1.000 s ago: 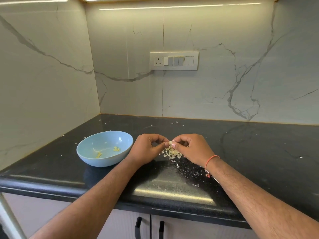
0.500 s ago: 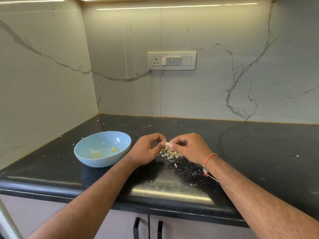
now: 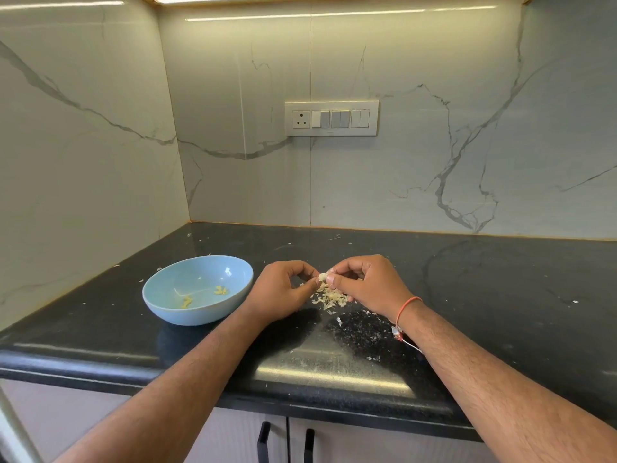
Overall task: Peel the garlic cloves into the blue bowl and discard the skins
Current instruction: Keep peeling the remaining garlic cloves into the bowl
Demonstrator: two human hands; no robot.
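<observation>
Clove (image 3: 322, 276) pinched between left hand (image 3: 283, 290) and right hand (image 3: 365, 284), above skin pile (image 3: 330, 298) to catch peelings | blue bowl (image 3: 173, 307) just left for short drop, 2 peeled pieces inside

Left hand (image 3: 283, 289) and right hand (image 3: 364, 282) meet fingertip to fingertip (fingers curled).

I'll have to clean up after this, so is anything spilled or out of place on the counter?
Yes. Garlic skins lie heaped on the black counter beneath both hands, and small flakes are scattered beyond them toward the back wall and front edge.
</observation>
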